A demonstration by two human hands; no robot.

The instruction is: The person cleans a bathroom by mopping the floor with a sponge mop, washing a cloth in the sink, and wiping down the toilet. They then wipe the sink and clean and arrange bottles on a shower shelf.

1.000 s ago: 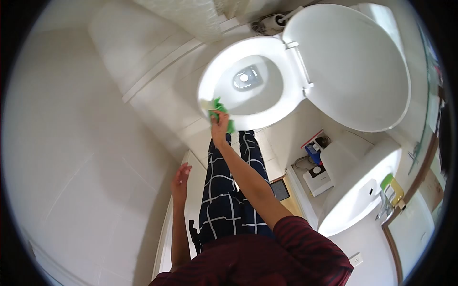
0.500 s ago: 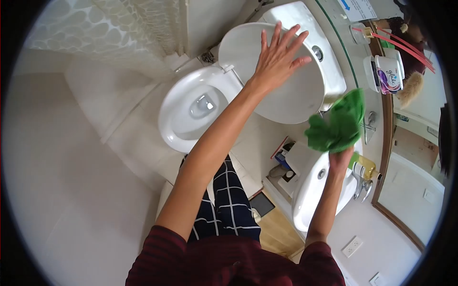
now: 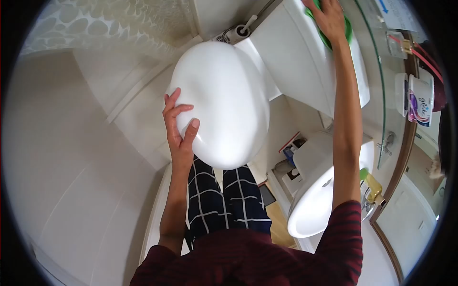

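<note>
White lid (image 3: 226, 105), earlier raised, is lowered under spread left hand (image 3: 179, 128), right hand (image 3: 331, 23) flat on cloth (image 3: 348, 32).

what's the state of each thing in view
Toilet lid, lowered; fully shut or not, unclear
Left hand, touching the lid's edge
Green cloth, spread under the right hand, on the tank
Shower curtain, hanging
Bottle, apparently upright by the tap

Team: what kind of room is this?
A bathroom, likely a compact one in a home. What shows it: a glossy white oval toilet lid, a white ceramic washbasin, and a pale pebble-patterned curtain, probably for a shower.
</note>
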